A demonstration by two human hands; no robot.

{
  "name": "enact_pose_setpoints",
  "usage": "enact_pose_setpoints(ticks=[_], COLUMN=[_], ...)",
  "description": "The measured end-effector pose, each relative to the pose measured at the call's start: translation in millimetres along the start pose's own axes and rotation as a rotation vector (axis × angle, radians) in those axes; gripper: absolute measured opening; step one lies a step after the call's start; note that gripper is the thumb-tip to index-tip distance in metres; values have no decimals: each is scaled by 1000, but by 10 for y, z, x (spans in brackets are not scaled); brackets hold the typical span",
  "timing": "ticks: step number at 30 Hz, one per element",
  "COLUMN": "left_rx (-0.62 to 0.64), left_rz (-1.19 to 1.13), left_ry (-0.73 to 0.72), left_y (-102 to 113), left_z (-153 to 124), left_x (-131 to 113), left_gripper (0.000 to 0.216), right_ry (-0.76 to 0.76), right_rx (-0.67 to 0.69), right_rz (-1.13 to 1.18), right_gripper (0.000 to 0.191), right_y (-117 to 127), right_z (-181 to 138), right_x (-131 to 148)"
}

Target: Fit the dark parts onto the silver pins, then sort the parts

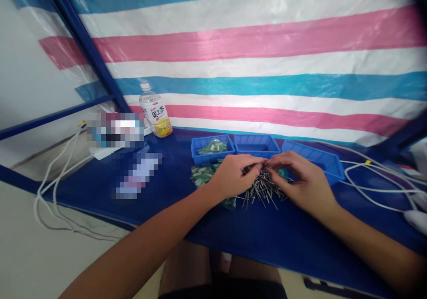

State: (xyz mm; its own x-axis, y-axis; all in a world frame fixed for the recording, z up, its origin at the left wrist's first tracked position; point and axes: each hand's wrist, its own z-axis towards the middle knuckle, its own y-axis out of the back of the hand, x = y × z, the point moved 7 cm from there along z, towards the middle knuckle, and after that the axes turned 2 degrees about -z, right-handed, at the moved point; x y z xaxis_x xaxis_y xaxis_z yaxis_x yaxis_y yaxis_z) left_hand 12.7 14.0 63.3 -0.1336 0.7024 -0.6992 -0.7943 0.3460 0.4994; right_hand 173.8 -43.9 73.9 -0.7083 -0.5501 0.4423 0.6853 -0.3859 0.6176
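A heap of thin metal pins [262,192] lies on the blue table [283,232]. Above it my left hand [233,174] and my right hand [300,179] meet fingertip to fingertip, both with fingers pinched together on something small that I cannot make out. Small green parts [202,174] in clear bags lie just left of my left hand.
Three blue bins stand behind the hands: the left bin [208,150] holds green parts, then the middle bin [256,144] and the right bin [315,159]. A drink bottle [156,114] stands at the back left. White cables [373,179] run along the right; a striped tarp hangs behind.
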Motion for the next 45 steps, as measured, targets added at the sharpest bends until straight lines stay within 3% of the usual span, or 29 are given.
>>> enact_pose_setpoints(ticks=[7, 14, 18, 23, 27, 32, 38, 42, 45], left_rx=[-80, -71, -62, -60, -49, -19, 55, 4, -82], left_rz=[-148, -246, -133, -21, -6, -115, -225, -204, -111], left_ry=[72, 176, 166, 111, 100, 130, 153, 100, 58], left_y=[37, -9, 8, 71, 65, 5, -67, -26, 56], left_z=[-8, -20, -1, 22, 22, 16, -9, -3, 8], left_x=[63, 237, 220, 143, 136, 188, 208, 134, 77], left_gripper=[25, 11, 13, 12, 8, 20, 36, 50, 37], right_ry=[53, -71, -31, 87, 36, -135, -151, -111, -120], right_rx=[36, 53, 3, 71, 108, 176, 207, 215, 230], right_rz=[-6, 40, -4, -58, -62, 14, 70, 54, 46], right_gripper=[15, 16, 22, 15, 11, 11, 11, 17, 33], right_y=[-45, -41, 26, -25, -84, -135, -141, -141, -130], right_z=[3, -36, -7, 3, -27, -56, -34, -18, -23], right_x=[13, -104, -59, 2, -89, -246, -267, -208, -187])
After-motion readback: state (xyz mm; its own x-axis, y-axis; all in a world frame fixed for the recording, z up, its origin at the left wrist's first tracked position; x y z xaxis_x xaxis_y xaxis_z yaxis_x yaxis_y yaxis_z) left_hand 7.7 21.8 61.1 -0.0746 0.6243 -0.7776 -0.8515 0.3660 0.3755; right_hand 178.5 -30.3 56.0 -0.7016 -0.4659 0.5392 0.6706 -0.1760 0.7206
